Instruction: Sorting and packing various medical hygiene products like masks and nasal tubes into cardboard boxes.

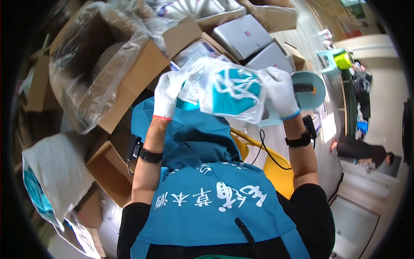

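Note:
A clear plastic bag [235, 93] with flat teal contents and white strips or cords is stretched between my hands, above my lap. My left hand [166, 96], in a white knitted glove with a red cuff edge, is closed on the bag's left end. At the opposite end, my right hand [279, 91] wears a white glove with a blue cuff edge and grips the bag's side. Part of the plastic is blurred and glary, so the exact kind of contents cannot be made out.
A large plastic-lined cardboard box [133, 84] stands at the left. Beyond my hands are grey boxes [242, 35] and an open carton. A pale teal stool [312, 93] is at the right, and a yellow chair [276, 170] is beside me. Another person [362, 151] stands far right.

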`<control>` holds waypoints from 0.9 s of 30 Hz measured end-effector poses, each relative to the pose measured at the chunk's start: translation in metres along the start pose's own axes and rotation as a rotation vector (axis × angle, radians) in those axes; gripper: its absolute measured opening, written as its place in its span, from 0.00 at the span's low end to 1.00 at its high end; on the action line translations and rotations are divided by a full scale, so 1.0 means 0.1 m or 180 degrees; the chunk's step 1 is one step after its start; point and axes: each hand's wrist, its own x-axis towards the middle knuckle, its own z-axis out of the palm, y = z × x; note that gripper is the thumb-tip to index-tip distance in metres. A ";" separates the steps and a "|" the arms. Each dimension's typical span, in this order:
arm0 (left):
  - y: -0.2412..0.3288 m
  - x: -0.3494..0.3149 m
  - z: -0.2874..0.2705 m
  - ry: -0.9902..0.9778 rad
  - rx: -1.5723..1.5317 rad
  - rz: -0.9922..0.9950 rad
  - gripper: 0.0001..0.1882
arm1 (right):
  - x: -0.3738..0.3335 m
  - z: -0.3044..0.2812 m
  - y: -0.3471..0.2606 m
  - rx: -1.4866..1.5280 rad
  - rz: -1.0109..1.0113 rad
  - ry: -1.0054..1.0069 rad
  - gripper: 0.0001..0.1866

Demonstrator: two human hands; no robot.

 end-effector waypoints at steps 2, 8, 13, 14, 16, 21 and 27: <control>0.23 0.03 -0.22 0.0540 -0.0422 -0.0883 0.10 | 0.01 -0.04 0.00 0.0333 -0.0152 0.0078 0.10; 0.55 -0.20 -1.01 -0.0844 0.1068 0.0023 0.15 | 0.00 -0.10 0.24 0.1392 0.0473 0.0299 0.10; 1.25 -0.29 -0.44 -0.1605 -0.0475 -0.0760 0.13 | -0.06 0.06 0.16 0.1562 0.0422 0.0373 0.10; 1.28 -0.29 -0.32 -0.1591 -0.0539 -0.0798 0.12 | -0.07 0.08 0.12 0.1421 0.0380 0.0313 0.09; 1.32 -0.16 -0.23 -0.1874 -0.0048 -0.0647 0.12 | -0.09 0.10 0.11 0.1180 0.0309 0.0272 0.10; 0.97 -0.19 -0.13 -0.1616 -0.1390 -0.0692 0.32 | -0.09 0.10 0.07 -0.0003 -0.0251 0.0222 0.10; 0.49 -0.13 -0.31 -0.1983 -0.0575 0.0138 0.40 | -0.12 0.13 0.03 0.0015 -0.0230 0.0023 0.09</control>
